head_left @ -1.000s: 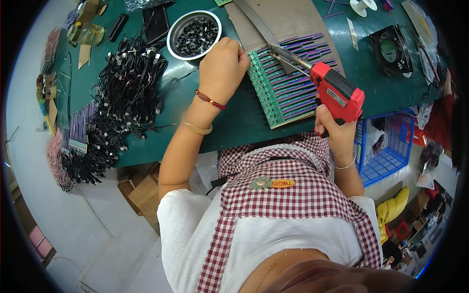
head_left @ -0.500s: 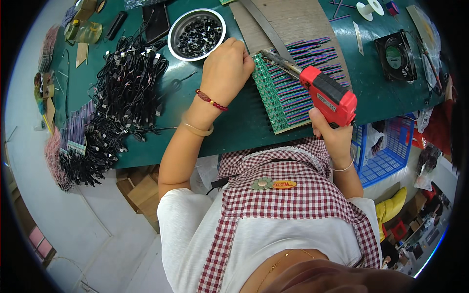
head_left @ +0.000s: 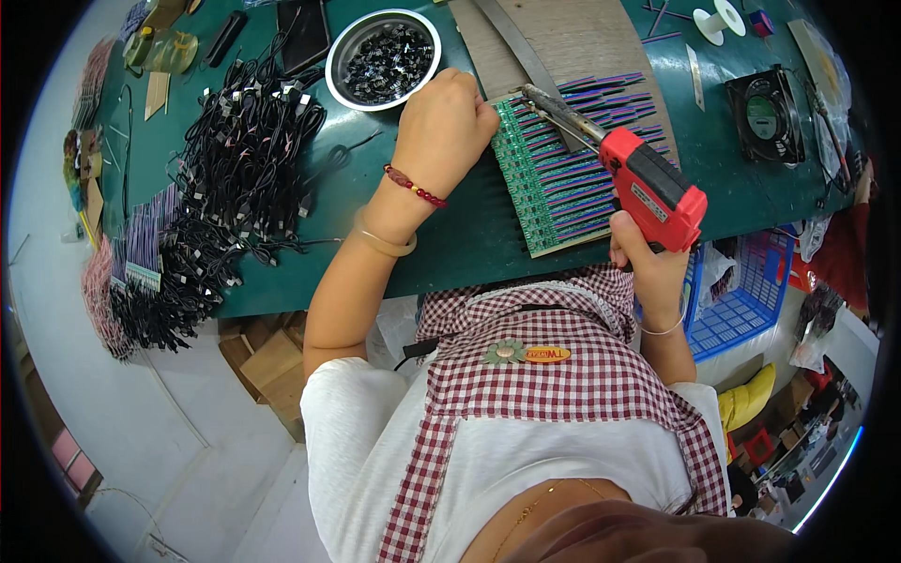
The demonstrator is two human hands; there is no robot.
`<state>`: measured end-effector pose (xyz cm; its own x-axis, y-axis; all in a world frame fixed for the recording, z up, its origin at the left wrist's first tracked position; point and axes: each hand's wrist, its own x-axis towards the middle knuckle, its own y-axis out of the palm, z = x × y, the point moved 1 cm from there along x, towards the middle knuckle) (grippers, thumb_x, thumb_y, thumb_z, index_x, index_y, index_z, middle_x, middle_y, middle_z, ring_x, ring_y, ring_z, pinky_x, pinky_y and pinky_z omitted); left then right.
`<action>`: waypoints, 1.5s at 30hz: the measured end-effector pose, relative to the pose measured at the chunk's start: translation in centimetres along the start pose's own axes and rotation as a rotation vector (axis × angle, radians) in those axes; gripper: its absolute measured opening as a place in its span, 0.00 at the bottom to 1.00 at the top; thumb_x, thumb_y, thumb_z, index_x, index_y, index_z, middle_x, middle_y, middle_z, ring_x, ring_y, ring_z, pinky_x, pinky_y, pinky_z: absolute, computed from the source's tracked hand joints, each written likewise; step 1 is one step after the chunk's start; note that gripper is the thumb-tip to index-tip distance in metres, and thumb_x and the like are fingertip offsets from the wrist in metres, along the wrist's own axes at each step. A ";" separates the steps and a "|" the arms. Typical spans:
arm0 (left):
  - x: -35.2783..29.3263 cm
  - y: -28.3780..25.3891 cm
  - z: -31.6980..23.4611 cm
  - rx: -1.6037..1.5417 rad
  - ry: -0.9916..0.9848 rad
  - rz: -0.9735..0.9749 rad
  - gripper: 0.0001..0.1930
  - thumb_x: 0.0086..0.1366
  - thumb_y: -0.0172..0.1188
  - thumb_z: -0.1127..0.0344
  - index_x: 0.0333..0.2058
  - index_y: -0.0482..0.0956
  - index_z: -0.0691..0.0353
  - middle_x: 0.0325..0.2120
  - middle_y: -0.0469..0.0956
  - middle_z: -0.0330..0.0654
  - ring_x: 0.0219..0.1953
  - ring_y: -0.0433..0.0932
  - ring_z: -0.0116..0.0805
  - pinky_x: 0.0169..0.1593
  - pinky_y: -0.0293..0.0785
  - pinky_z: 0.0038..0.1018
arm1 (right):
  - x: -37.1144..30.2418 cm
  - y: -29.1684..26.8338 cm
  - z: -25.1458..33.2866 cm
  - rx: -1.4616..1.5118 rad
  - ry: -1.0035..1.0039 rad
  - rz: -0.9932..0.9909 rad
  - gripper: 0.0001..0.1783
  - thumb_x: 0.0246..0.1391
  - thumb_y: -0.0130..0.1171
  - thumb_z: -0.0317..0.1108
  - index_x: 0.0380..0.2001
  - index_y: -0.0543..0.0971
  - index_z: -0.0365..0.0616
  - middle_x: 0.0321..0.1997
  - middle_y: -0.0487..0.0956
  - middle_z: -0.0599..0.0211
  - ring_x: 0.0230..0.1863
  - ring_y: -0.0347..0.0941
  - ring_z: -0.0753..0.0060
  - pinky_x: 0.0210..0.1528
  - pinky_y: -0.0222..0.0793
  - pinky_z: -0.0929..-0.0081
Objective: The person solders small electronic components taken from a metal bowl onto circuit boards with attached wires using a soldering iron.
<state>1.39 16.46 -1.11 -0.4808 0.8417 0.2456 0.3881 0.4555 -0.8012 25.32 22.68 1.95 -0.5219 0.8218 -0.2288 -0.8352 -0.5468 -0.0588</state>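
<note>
My right hand (head_left: 651,267) is wrapped round the grip of a red and black soldering gun (head_left: 655,188). Its metal tip points up and left, over the far end of a panel of small green circuit boards (head_left: 526,192). Rows of thin purple, pink and black wires (head_left: 593,183) run rightward from the boards. At the panel's far left corner is my left hand (head_left: 441,131), closed with its fingers curled down. What the fingers hold, if anything, is hidden. Just beyond it stands a metal bowl (head_left: 332,68) of small black and silver parts (head_left: 388,64).
Bundled black cables (head_left: 249,159) are heaped on the green table (head_left: 375,263) at left. Under the panel lies a brown board (head_left: 587,38) with a metal strip (head_left: 514,47) across it. A small fan (head_left: 765,114) stands at right, above a blue crate (head_left: 741,296).
The soldering gun has shifted slightly right with my right hand, its tip moving off the panel's far left corner. My left hand stays closed near that corner, moved slightly right.
</note>
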 end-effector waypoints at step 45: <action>0.1 -0.4 0.3 0.072 0.081 0.065 0.06 0.49 0.55 0.71 0.18 0.72 0.68 0.22 0.71 0.49 0.26 0.72 0.49 0.33 0.69 0.36 | 0.1 -0.2 -1.2 -0.018 -0.054 0.045 0.12 0.43 0.64 0.27 0.33 0.75 0.40 0.27 0.75 0.77 0.25 0.68 0.88 0.27 0.63 0.87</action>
<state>0.96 16.30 -0.96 -0.3903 0.8907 0.2330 0.3574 0.3798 -0.8532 25.64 22.63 0.80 -0.5677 0.8036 -0.1786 -0.8079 -0.5856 -0.0670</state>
